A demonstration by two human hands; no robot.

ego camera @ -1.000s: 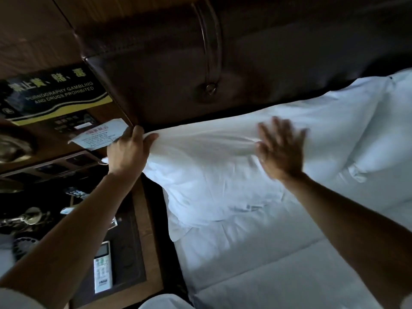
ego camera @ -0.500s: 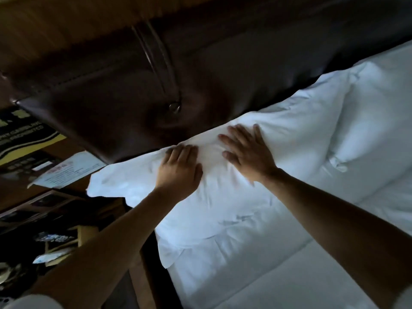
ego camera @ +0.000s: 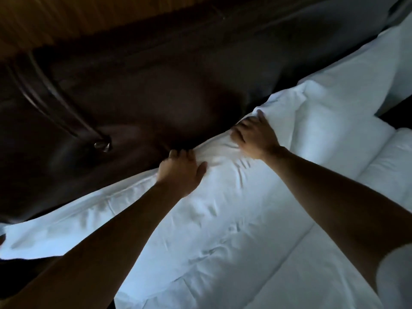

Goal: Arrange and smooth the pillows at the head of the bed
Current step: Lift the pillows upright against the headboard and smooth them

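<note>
A large white pillow (ego camera: 223, 208) lies along the dark brown leather headboard (ego camera: 145, 97). My left hand (ego camera: 181, 172) presses on the pillow's top edge near the headboard, fingers curled into the fabric. My right hand (ego camera: 255, 137) rests further right on the same top edge, fingers curled over it, with creases in the cloth between the two hands. A second white pillow (ego camera: 347, 90) lies to the right, its end overlapping the first one.
White bedding (ego camera: 312, 275) covers the mattress below the pillows, and a rolled white duvet edge (ego camera: 399, 166) lies at the right. The headboard has a vertical strap with a metal stud (ego camera: 101, 144). A wooden wall panel (ego camera: 66, 16) runs above it.
Both hands have slid right along the pillow's top edge and now bunch the cloth between them. The view has swung right, so the nightstand and sign are out of frame.
</note>
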